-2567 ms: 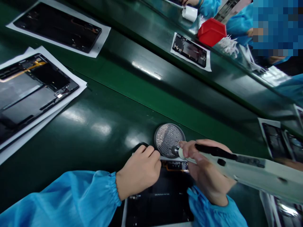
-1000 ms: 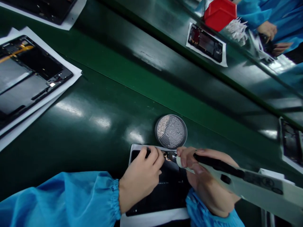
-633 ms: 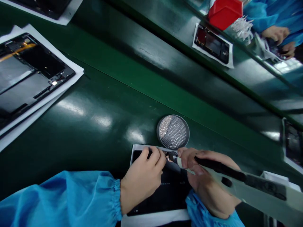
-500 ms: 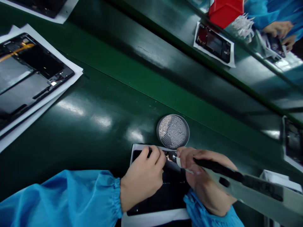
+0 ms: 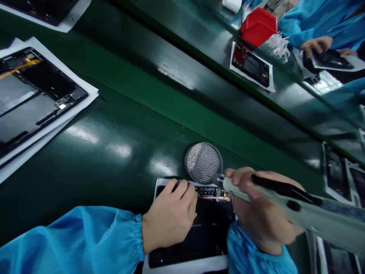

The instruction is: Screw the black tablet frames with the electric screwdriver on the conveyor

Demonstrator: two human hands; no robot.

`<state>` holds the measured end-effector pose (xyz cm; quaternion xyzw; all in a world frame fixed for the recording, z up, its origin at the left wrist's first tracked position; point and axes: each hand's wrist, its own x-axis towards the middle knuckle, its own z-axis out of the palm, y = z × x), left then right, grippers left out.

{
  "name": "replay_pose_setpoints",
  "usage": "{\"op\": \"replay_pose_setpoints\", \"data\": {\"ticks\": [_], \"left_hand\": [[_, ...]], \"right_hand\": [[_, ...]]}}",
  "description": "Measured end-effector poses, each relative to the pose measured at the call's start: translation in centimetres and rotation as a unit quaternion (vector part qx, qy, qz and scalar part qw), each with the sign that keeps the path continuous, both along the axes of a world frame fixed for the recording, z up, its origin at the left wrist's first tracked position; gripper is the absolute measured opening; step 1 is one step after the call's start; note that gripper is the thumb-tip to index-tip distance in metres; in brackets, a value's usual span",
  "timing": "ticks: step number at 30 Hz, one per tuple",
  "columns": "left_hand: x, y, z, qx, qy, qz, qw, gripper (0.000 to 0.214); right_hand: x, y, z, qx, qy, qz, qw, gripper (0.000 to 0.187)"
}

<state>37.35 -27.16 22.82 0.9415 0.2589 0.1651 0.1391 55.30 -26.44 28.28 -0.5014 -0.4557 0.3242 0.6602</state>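
My right hand (image 5: 256, 190) is wrapped around a pale electric screwdriver (image 5: 288, 203) with a black lever. The driver's metal nose meets the near right rim of a round grey screw dish (image 5: 203, 163); its very tip is hard to make out. Small screws lie to the left on the dish's pitted surface. Below it, an opened black tablet (image 5: 208, 232) lies on white sheeting, a strip of inner parts and orange flex showing along its top edge. My left hand (image 5: 173, 217) is closed over the tablet's upper left, fingers bent together; the fingertips are partly hidden.
Stacked opened tablets (image 5: 54, 82) on white sheets lie at the left. Beyond a long dark channel are another opened tablet (image 5: 251, 64), a red bin (image 5: 259, 26) and a co-worker's hands (image 5: 316, 45) at a tablet. More tablets (image 5: 336, 173) lie at the right.
The screwdriver's nose has lifted off the tablet's top edge and moved up and right to the dish, uncovering the inner strip. My left hand stays on the tablet.
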Motion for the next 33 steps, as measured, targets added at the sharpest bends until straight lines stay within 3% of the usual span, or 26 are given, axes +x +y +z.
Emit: {"op": "replay_pose_setpoints", "data": {"ticks": [5, 26, 33], "left_hand": [[0.0, 0.1, 0.2, -0.006, -0.004, 0.001, 1.0, 0.043], [0.0, -0.2, 0.3, -0.02, 0.015, 0.003, 1.0, 0.049], [0.0, 0.1, 0.0, -0.031, -0.037, 0.019, 0.999, 0.042]], "right_hand": [[-0.2, 0.6, -1.2, -0.012, 0.002, 0.004, 1.0, 0.026], [-0.4, 1.0, -1.5, -0.02, -0.013, 0.001, 1.0, 0.024], [-0.5, -0.5, 0.9, -0.012, -0.001, 0.007, 1.0, 0.028]]}}
